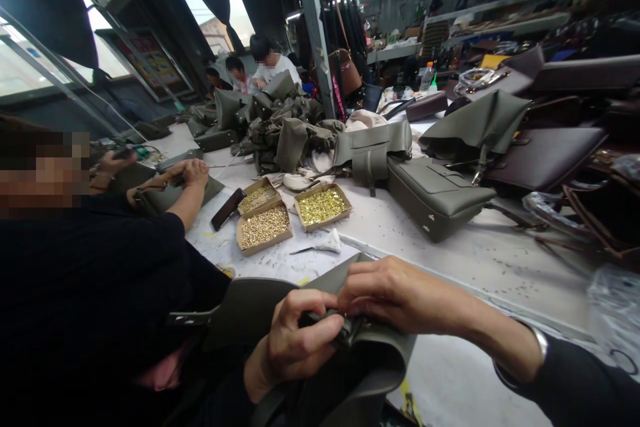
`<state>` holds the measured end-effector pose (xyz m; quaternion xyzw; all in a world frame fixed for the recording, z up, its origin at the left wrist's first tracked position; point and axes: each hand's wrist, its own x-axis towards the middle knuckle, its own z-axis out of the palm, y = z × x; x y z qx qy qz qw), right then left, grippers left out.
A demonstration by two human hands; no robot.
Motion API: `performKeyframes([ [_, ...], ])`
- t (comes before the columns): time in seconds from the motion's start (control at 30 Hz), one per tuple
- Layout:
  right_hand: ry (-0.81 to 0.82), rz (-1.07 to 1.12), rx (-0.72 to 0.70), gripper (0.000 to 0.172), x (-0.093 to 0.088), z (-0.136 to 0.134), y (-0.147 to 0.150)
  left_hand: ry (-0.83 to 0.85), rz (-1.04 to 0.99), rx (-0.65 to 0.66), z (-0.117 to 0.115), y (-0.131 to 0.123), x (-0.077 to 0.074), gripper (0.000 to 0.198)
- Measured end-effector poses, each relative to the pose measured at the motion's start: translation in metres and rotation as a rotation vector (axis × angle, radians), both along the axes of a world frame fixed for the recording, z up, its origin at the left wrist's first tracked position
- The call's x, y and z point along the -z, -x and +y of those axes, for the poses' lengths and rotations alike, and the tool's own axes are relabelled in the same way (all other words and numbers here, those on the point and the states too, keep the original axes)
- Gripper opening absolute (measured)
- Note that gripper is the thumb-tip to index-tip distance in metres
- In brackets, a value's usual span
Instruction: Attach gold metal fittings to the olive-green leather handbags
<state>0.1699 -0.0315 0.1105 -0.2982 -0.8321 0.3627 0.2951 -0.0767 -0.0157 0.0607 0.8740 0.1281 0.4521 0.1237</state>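
Note:
An olive-grey leather bag (255, 300) lies in front of me at the table's near edge, with its flap spread to the left. My left hand (297, 333) is closed on a folded edge of it, thumb and forefinger pinching. Against those fingertips, my right hand (393, 293) is closed on the same spot from the far side. A tiny metallic glint shows between the fingertips, too small to name. The bag's dark opening faces right, below my right hand.
Cardboard trays (267, 249) of small gold-coloured metal pieces stand ahead, beside a dark phone (228, 209) and a white-wrapped tool (325, 242). Finished-looking olive bags (440, 197) and a heap of bag parts (293, 143) lie beyond. A co-worker (100, 280) sits close on my left.

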Motion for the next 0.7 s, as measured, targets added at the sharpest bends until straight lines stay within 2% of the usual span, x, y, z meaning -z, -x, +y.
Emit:
performKeyframes([
  [0.13, -0.018, -0.082, 0.028, 0.015, -0.0036, 0.0002, 0.0024, -0.014, 0.013, 0.000, 0.0008, 0.0006, -0.0006, 0.023],
  [0.37, 0.007, 0.060, -0.014, 0.016, 0.0028, 0.0011, -0.0005, -0.004, -0.012, 0.002, 0.0033, 0.0011, 0.0044, 0.028],
  [0.57, -0.025, -0.090, 0.018, 0.011, -0.0006, -0.0019, 0.0036, 0.025, 0.013, 0.031, -0.0008, -0.0012, -0.0003, 0.026],
  [0.7, 0.035, 0.026, -0.008, 0.014, 0.0014, 0.0013, 0.0017, 0.031, -0.004, 0.011, 0.0009, -0.0006, -0.0016, 0.025],
])
